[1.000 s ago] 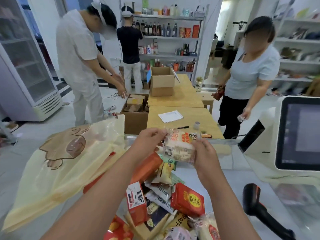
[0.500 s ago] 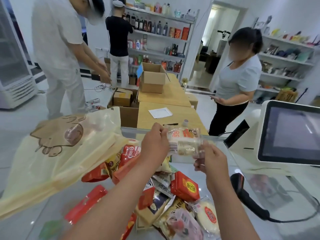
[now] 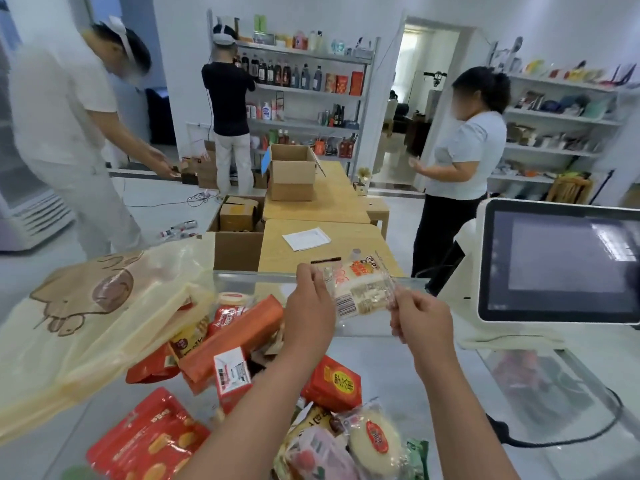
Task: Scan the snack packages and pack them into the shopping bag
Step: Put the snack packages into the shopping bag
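**One pack in hand, the pile still waiting**

I hold a clear-wrapped snack pack (image 3: 358, 292) up over the glass counter (image 3: 374, 362), between my two hands. My left hand (image 3: 310, 303) pinches its left edge, thumb and fingers curled on the wrapper; my right hand (image 3: 420, 315) pinches the crinkled right end. The barcode faces me, low on the pack's left side.

As far as I can judge, the job is barely begun. A heap of snacks (image 3: 242, 362) lies on the counter below my arms: red packets, an orange box, round wrapped cakes. The yellow bag (image 3: 86, 327) lies slumped to my left, its mouth toward the heap; some packets sit at its opening, but I cannot tell whether any are truly inside. The scanner itself is out of sight; only a black cable (image 3: 561, 439) loops at lower right, below the screen (image 3: 561, 258). This pack probably still needs scanning, then bagging, and the rest after it.
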The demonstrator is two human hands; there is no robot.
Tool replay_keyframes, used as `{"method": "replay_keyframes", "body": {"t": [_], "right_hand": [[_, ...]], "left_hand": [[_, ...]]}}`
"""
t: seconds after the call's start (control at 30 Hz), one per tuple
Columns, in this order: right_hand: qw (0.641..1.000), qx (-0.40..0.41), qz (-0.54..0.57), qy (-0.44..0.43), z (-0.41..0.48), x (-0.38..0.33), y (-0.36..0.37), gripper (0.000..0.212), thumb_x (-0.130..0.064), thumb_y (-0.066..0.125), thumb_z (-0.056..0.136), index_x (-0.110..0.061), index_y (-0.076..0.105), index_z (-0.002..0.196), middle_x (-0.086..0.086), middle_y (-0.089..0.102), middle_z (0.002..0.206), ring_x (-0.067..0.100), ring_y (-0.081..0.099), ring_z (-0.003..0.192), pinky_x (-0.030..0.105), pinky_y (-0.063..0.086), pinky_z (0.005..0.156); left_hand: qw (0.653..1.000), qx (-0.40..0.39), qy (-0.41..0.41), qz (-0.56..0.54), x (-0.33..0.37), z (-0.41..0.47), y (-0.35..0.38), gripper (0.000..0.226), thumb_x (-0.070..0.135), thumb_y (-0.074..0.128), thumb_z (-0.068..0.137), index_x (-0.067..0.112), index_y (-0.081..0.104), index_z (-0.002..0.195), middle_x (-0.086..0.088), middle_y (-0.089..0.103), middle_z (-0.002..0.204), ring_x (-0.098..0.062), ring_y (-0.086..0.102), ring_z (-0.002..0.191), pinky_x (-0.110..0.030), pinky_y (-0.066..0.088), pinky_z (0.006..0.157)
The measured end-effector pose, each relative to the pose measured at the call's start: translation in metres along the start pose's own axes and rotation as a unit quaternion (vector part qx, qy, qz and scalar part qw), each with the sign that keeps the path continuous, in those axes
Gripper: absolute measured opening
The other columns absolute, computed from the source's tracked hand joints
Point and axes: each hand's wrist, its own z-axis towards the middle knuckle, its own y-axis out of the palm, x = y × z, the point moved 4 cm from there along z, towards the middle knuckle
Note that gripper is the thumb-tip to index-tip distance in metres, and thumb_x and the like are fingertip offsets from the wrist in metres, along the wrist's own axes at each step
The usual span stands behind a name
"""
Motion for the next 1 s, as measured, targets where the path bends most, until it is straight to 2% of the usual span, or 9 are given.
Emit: {"method": "replay_keyframes", "body": {"t": [0.2,0.3,0.37,0.4,0.47,0.63,0.73,0.87,1.0], "right_hand": [[0.991,-0.106,-0.016,-0.074,0.024,-0.001,-0.030,0.039,-0.016,0.045,0.099,-0.009,0.049,0.061,0.005,0.045,0.049,0.013,0.040,0.045,0.023,0.035,0.048],[0.970,-0.226,-0.028,-0.084,0.022,0.006,-0.035,0.041,-0.015,0.046,0.100,-0.010,0.048,0.059,0.001,0.041,0.045,0.011,0.036,0.042,0.024,0.034,0.051],[0.958,-0.282,-0.011,-0.060,0.022,0.012,-0.038,0.044,-0.014,0.048,0.099,-0.015,0.050,0.055,0.001,0.040,0.044,0.014,0.034,0.042,0.028,0.032,0.053],[0.957,-0.289,0.003,-0.043,0.024,0.015,-0.040,0.045,-0.015,0.049,0.099,-0.018,0.051,0.053,0.001,0.039,0.044,0.014,0.033,0.042,0.029,0.031,0.052],[0.963,-0.268,0.016,-0.020,0.027,0.017,-0.045,0.041,-0.023,0.051,0.098,-0.018,0.054,0.057,-0.001,0.038,0.045,0.013,0.032,0.041,0.029,0.030,0.051],[0.979,-0.201,0.001,0.042,0.025,0.033,-0.049,0.044,-0.054,0.060,0.082,-0.010,0.063,0.085,-0.001,0.055,0.058,0.011,0.048,0.048,0.025,0.043,0.050],[0.964,-0.239,-0.083,0.079,0.013,0.053,-0.047,0.024,-0.041,0.067,0.085,-0.017,0.068,0.087,-0.004,0.056,0.066,0.006,0.050,0.050,0.023,0.042,0.050],[0.969,-0.206,-0.027,0.130,0.001,0.068,-0.052,0.016,-0.019,0.061,0.092,-0.009,0.069,0.081,-0.001,0.049,0.060,0.007,0.041,0.044,0.015,0.032,0.040],[0.977,-0.147,0.030,0.152,0.001,0.072,-0.052,0.014,-0.023,0.066,0.089,-0.010,0.069,0.084,0.000,0.055,0.063,0.008,0.045,0.043,0.018,0.035,0.040]], "left_hand": [[0.986,-0.028,-0.103,-0.127,0.001,0.004,0.015,0.015,0.029,0.051,0.095,0.020,0.058,0.084,0.002,0.062,0.086,-0.021,0.057,0.080,-0.034,0.045,0.070],[0.934,-0.226,-0.181,-0.208,-0.003,0.000,0.034,0.029,0.048,0.061,0.083,0.023,0.068,0.097,-0.004,0.070,0.104,-0.023,0.064,0.091,-0.038,0.051,0.081],[0.889,-0.355,-0.199,-0.211,-0.007,-0.013,0.047,0.040,0.051,0.067,0.078,0.026,0.066,0.109,-0.007,0.072,0.102,-0.021,0.068,0.086,-0.033,0.054,0.072],[0.878,-0.380,-0.205,-0.207,-0.009,-0.019,0.053,0.045,0.047,0.072,0.074,0.026,0.064,0.114,-0.007,0.072,0.102,-0.021,0.067,0.085,-0.031,0.054,0.068],[0.877,-0.375,-0.220,-0.206,-0.016,-0.024,0.061,0.061,0.044,0.083,0.063,0.024,0.062,0.116,-0.006,0.073,0.102,-0.026,0.065,0.089,-0.033,0.050,0.070],[0.858,-0.268,-0.277,-0.341,-0.022,-0.023,0.080,0.053,0.027,0.077,0.069,0.012,0.056,0.115,-0.013,0.071,0.107,-0.026,0.068,0.096,-0.041,0.058,0.075],[0.852,-0.208,-0.290,-0.384,-0.027,-0.019,0.084,0.031,0.020,0.070,0.083,0.013,0.057,0.110,-0.012,0.073,0.098,-0.027,0.068,0.094,-0.037,0.059,0.068],[0.848,-0.191,-0.301,-0.391,-0.031,-0.017,0.087,0.052,0.019,0.075,0.075,0.010,0.054,0.122,-0.014,0.072,0.106,-0.029,0.068,0.098,-0.037,0.059,0.071],[0.836,-0.200,-0.313,-0.403,-0.031,-0.021,0.099,0.047,0.014,0.073,0.079,0.009,0.052,0.121,-0.013,0.074,0.095,-0.023,0.072,0.080,-0.031,0.059,0.057]]}}
